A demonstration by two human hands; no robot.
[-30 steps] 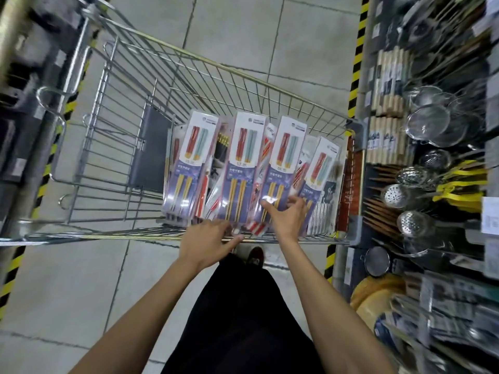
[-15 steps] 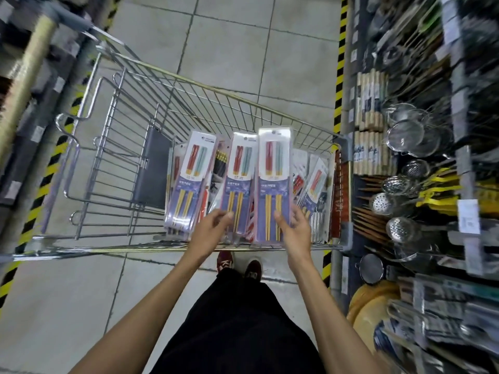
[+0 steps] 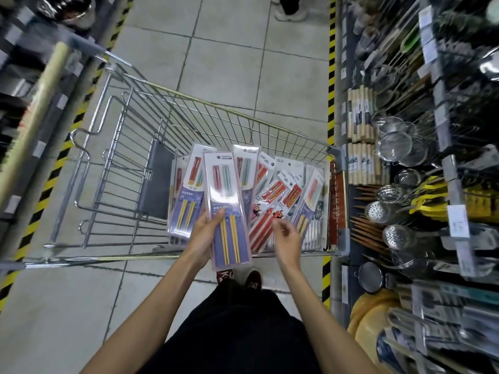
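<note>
Chopstick pack (image 3: 226,195) | left hand (image 3: 205,237) grips it | right hand (image 3: 287,240) loose, empty | over cart (image 3: 243,116)

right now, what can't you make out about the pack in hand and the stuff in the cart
Head view, print on the chopstick pack: too small and blurred.
Head view, fingers of the left hand: behind the pack, hidden by it.
Head view, count of other packs in the cart: front ones cover the rest.
Head view, person ahead: cut off by top edge, only shoes show.

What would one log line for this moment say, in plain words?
left hand grips chopstick pack above cart | right hand empty, above other packs in cart
</note>
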